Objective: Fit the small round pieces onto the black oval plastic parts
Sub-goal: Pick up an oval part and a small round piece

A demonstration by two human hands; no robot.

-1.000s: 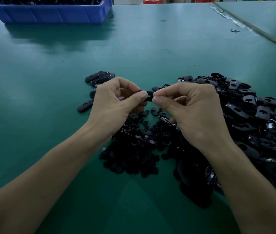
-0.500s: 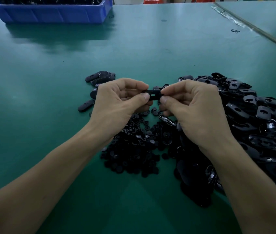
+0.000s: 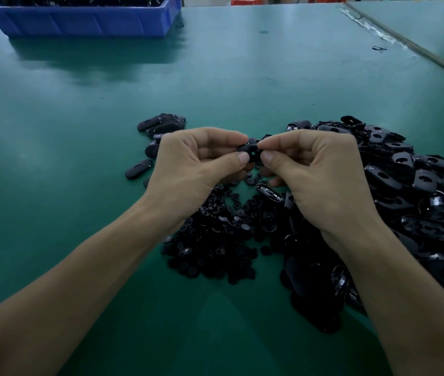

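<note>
My left hand [image 3: 196, 169] and my right hand [image 3: 316, 175] meet above the green table [image 3: 79, 158], both pinching one black oval part [image 3: 249, 149] between thumbs and forefingers. Fingers hide most of that part, so any round piece on it cannot be seen. Below my hands lies a heap of small round pieces [image 3: 210, 240]. A large pile of black oval parts [image 3: 410, 191] spreads to the right. A few oval parts [image 3: 161, 123] lie apart at the upper left of my left hand.
A blue bin [image 3: 79, 20] holding dark parts stands at the far left of the table. A seam to a second table [image 3: 410, 47] runs diagonally at the far right, with a small dark scrap [image 3: 378, 48] beside it.
Both hands have shifted slightly and the held oval part has turned between the fingertips. The piles have not moved.
</note>
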